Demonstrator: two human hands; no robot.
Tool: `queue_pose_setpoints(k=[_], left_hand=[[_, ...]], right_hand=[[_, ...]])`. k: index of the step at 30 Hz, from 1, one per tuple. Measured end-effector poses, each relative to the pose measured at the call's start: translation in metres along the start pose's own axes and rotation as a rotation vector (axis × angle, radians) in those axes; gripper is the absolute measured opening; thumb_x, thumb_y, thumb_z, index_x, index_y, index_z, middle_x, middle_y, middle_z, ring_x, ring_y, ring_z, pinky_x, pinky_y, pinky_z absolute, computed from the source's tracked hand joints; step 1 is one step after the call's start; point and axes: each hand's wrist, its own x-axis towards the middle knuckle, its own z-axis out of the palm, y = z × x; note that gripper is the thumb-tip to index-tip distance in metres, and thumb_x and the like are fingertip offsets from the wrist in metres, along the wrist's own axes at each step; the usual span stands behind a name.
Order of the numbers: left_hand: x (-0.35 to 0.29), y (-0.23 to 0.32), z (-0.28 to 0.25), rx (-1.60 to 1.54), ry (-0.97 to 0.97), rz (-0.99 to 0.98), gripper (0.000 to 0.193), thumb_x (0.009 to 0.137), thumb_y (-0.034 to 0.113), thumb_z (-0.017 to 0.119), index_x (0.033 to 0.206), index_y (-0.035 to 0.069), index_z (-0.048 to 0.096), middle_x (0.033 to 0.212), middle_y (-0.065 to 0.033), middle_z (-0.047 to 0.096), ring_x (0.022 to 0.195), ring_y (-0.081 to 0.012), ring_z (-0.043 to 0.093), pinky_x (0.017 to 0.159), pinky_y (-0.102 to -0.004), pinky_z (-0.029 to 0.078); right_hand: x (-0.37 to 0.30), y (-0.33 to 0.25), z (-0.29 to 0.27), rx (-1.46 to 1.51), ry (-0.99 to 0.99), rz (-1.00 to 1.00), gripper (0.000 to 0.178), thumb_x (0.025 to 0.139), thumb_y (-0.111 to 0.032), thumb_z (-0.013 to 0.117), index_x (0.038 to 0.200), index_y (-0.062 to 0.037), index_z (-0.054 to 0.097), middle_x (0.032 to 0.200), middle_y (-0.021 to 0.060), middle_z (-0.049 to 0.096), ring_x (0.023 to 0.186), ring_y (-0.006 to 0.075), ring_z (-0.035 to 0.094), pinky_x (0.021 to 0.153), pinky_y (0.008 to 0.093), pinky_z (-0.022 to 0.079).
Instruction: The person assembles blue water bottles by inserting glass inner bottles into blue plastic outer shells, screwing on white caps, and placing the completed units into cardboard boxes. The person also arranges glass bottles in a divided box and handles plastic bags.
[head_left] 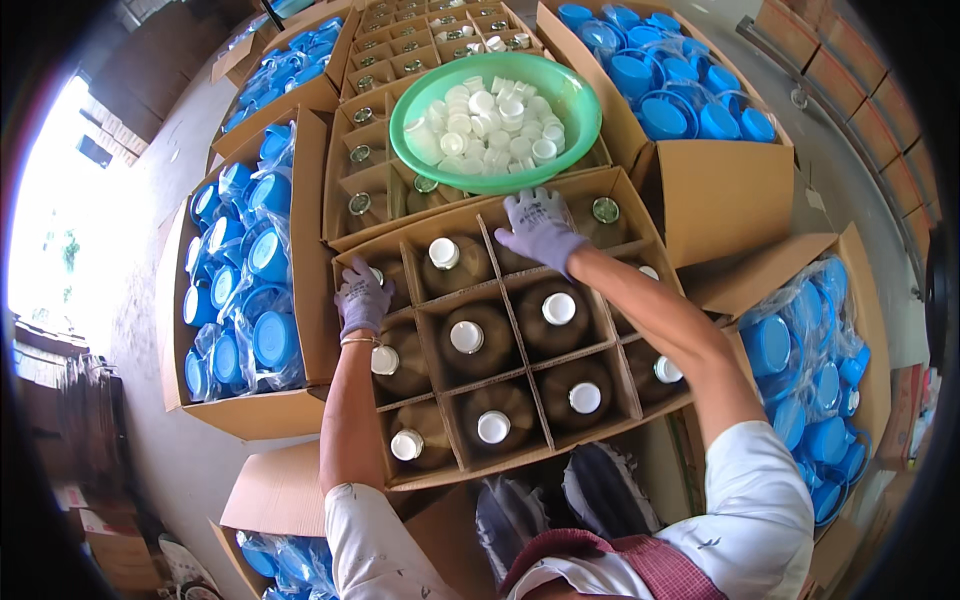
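My left hand [363, 297], in a grey-lavender glove, has its fingers closed around a white cap [377, 274] in the far-left cell of the divided carton [505, 379]. My right hand [540, 230], gloved alike, lies over the carton's far row with fingers spread and the thumb apart; what is under its palm is hidden. Large bottles with white caps [466, 337] stand upright in the cells. At the far right one bottle mouth [605, 210] has no white cap. Just beyond my right fingertips sits a green basin [412, 157] of loose white caps [482, 103].
The basin rests on another divided carton [342, 185] with uncapped bottles. Open cartons of blue lidded items in plastic stand left [308, 250], far right [725, 200] and near right [870, 300]. Another carton [275, 490] is at lower left. A rack of brown boxes [850, 85] stands far right.
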Motion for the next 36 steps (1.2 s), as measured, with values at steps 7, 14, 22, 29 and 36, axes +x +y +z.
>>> queue_pose_setpoints(k=[7,14,22,29,36], left_hand=[[0.002,-0.001,-0.003,-0.054,-0.088,-0.035,0.082,0.082,0.043,0.071,0.142,0.009,0.026,0.132,-0.0227,0.048,0.116,-0.0417,0.055,0.094,-0.0534,0.045],[0.005,-0.008,0.001,-0.061,-0.046,-0.004,0.077,0.081,0.040,0.071,0.139,0.010,0.031,0.124,-0.0208,0.052,0.113,-0.0394,0.057,0.092,-0.0519,0.046],[0.010,-0.005,0.003,-0.075,-0.064,0.000,0.073,0.082,0.043,0.070,0.136,0.011,0.032,0.124,-0.0215,0.051,0.111,-0.0398,0.058,0.090,-0.0524,0.047],[0.000,-0.003,-0.006,-0.104,-0.077,0.012,0.089,0.083,0.048,0.065,0.147,0.006,0.021,0.132,-0.0257,0.046,0.118,-0.0452,0.052,0.096,-0.0522,0.044],[-0.094,-0.005,-0.036,-0.259,0.490,0.482,0.057,0.083,0.031,0.068,0.131,0.005,0.051,0.130,-0.0190,0.052,0.122,-0.0386,0.046,0.104,-0.0493,0.035]], right_hand=[[0.089,0.070,-0.076,0.064,-0.093,-0.062,0.034,0.092,-0.030,0.055,0.116,-0.0105,0.067,0.114,0.0154,0.066,0.105,0.0324,0.063,0.091,0.0437,0.050],[0.124,0.071,-0.038,-0.134,-0.136,-0.017,0.042,0.089,-0.022,0.058,0.129,-0.0089,0.058,0.130,0.0226,0.056,0.118,0.0357,0.057,0.095,0.0440,0.049],[-0.020,0.152,-0.039,0.049,-0.053,0.052,0.043,0.092,-0.036,0.055,0.125,-0.0094,0.052,0.110,0.0203,0.060,0.100,0.0371,0.063,0.085,0.0470,0.051],[-0.027,0.133,0.025,0.153,-0.147,0.250,0.053,0.090,-0.040,0.054,0.133,-0.0103,0.045,0.129,0.0189,0.050,0.118,0.0403,0.053,0.097,0.0542,0.042],[-0.032,0.086,-0.031,0.386,-0.043,-0.144,0.063,0.086,-0.058,0.056,0.131,-0.0138,0.058,0.135,0.0172,0.053,0.129,0.0354,0.045,0.110,0.0483,0.031]])
